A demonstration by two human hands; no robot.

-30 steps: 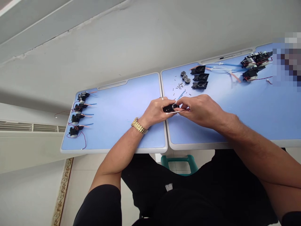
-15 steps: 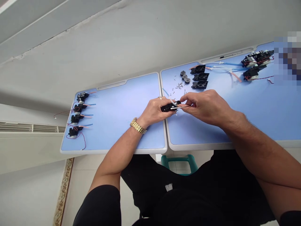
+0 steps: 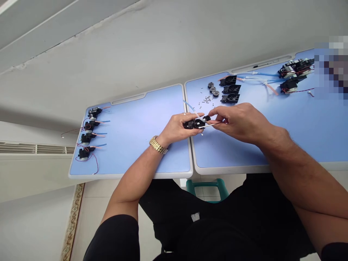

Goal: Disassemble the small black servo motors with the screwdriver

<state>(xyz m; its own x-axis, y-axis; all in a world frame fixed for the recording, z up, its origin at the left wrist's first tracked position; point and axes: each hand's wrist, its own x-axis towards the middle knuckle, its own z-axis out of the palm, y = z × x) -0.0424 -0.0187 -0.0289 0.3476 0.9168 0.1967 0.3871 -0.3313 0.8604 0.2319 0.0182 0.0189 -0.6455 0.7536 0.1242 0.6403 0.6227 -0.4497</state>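
Note:
My left hand (image 3: 178,127) is closed around a black plastic housing (image 3: 190,124), held above the table near the gap between two tabletops. A clear and blue tube (image 3: 191,108) runs up from it. At its right end sits a small black part (image 3: 206,118), touched by the fingertips of my right hand (image 3: 231,117). My right fingers are pinched together on a thin pale rod (image 3: 208,125) whose tip reaches the housing. A bit of dark red wire shows by these fingers. What else they hold is hidden.
Several screws (image 3: 207,99), round metal-rimmed parts (image 3: 212,89) and black shells (image 3: 230,89) lie beyond my hands. Assembled units with tubes (image 3: 87,137) line the left edge. More units (image 3: 289,85) lie at right, near a pixelated area. A green stool (image 3: 223,190) stands below.
The black housing in my left hand has shifted slightly left and turned, showing more of its round end. The pale rod still reaches it. My right hand has barely moved.

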